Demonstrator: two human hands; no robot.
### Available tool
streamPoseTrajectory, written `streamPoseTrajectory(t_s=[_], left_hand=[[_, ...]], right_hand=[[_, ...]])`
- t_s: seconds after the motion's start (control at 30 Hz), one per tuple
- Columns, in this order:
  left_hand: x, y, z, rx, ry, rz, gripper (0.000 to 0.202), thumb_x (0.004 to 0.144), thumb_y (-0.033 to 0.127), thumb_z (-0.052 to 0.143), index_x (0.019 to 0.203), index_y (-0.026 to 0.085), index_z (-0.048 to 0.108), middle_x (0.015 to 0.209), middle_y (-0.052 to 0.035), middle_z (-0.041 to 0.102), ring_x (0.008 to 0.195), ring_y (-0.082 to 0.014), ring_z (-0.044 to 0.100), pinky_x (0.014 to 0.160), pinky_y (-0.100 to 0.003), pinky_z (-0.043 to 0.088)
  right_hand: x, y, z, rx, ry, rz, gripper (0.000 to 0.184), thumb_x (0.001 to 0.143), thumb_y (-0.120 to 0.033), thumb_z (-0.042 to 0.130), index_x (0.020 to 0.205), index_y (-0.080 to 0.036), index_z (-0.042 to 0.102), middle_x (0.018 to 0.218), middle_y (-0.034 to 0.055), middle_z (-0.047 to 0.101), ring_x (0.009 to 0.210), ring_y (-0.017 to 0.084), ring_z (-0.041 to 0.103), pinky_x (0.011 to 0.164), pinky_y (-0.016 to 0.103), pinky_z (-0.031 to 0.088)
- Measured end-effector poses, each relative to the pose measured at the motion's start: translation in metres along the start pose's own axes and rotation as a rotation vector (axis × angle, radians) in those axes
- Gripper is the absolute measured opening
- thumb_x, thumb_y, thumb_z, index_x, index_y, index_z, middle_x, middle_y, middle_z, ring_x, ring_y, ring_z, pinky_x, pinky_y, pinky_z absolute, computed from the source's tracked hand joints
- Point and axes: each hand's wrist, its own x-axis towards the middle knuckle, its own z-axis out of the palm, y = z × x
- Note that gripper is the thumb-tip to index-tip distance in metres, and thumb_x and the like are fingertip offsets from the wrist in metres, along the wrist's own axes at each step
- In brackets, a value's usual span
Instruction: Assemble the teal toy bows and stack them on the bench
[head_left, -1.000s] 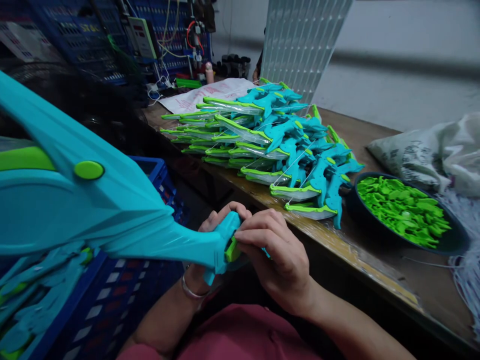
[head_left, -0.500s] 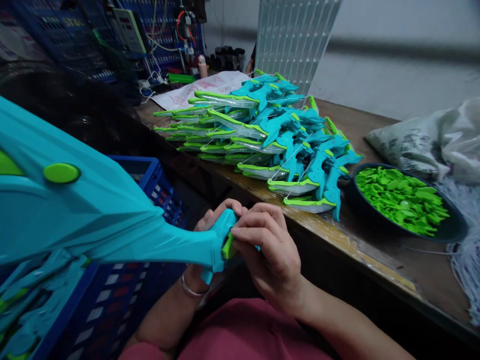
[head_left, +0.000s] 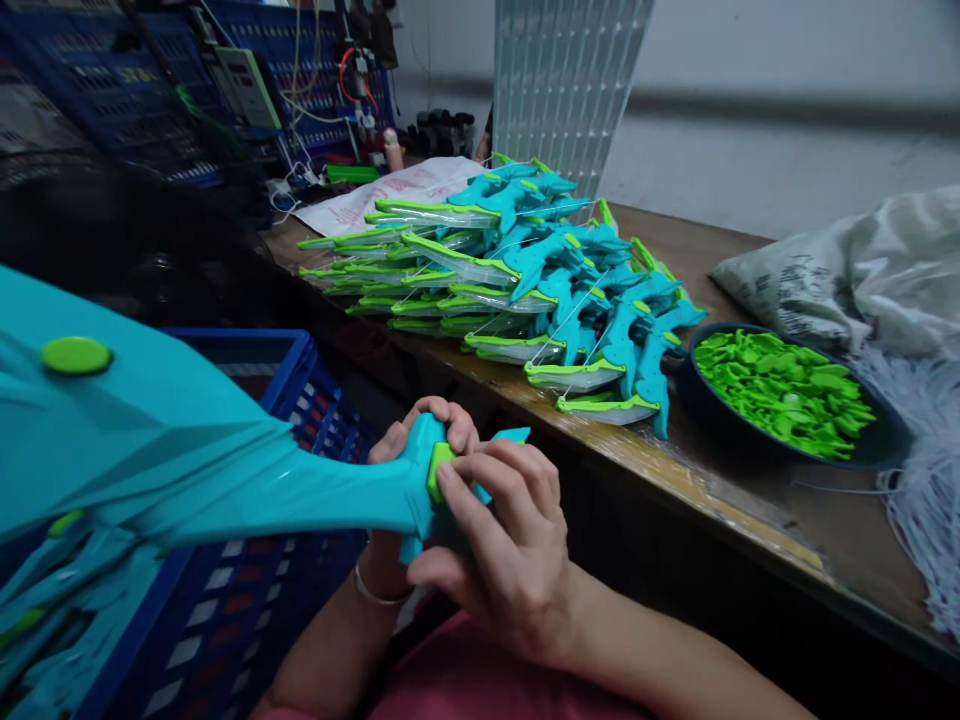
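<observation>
A large turquoise plastic toy bow body (head_left: 225, 470) stretches in from the left, with a green oval button (head_left: 76, 355) on its wide part. My left hand (head_left: 394, 440) is closed around its narrow end from behind, fingertips curled over the top; most of that palm is hidden. Set in this end is a small green plastic piece (head_left: 439, 472). My right hand (head_left: 517, 540) bends over the same end, fingertips pressing on the green piece, its thumb lower down under the end.
Stacked toy bows (head_left: 555, 280) with green limbs and strings cover the table (head_left: 720, 510). Right of them are a dark bowl (head_left: 892, 440) of green pieces, a bundle of white strings (head_left: 915, 500) and a sack (head_left: 795, 270). A blue crate (head_left: 150, 640) of turquoise parts stands at lower left.
The right hand has shifted down and left, its thumb now lower, and more of the green piece shows. The toy bow body's wide part has dropped a little as the view moved.
</observation>
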Motion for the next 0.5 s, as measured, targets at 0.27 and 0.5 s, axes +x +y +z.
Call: streamPoseTrajectory(t_s=[0.27, 0.5], left_hand=[[0.004, -0.007, 0.006, -0.135, 0.033, 0.046, 0.022, 0.088, 0.036, 0.062, 0.097, 0.017, 0.061, 0.090, -0.0024, 0.053, 0.083, -0.0139, 0.054, 0.084, -0.026, 0.051], [0.011, -0.006, 0.013, -0.117, 0.020, 0.027, 0.016, 0.084, 0.031, 0.063, 0.089, 0.017, 0.058, 0.077, 0.0006, 0.049, 0.075, -0.0128, 0.052, 0.076, -0.024, 0.050]], right_hand=[[0.007, -0.016, -0.006, -0.370, -0.129, -0.010, 0.045, 0.100, -0.028, 0.045, 0.127, 0.004, 0.060, 0.121, 0.0215, 0.063, 0.116, 0.037, 0.052, 0.098, 0.050, 0.042], [0.005, -0.010, -0.001, -0.333, -0.061, -0.079, 0.038, 0.091, -0.008, 0.046, 0.122, 0.009, 0.060, 0.107, 0.0238, 0.067, 0.103, 0.034, 0.060, 0.088, 0.049, 0.052]])
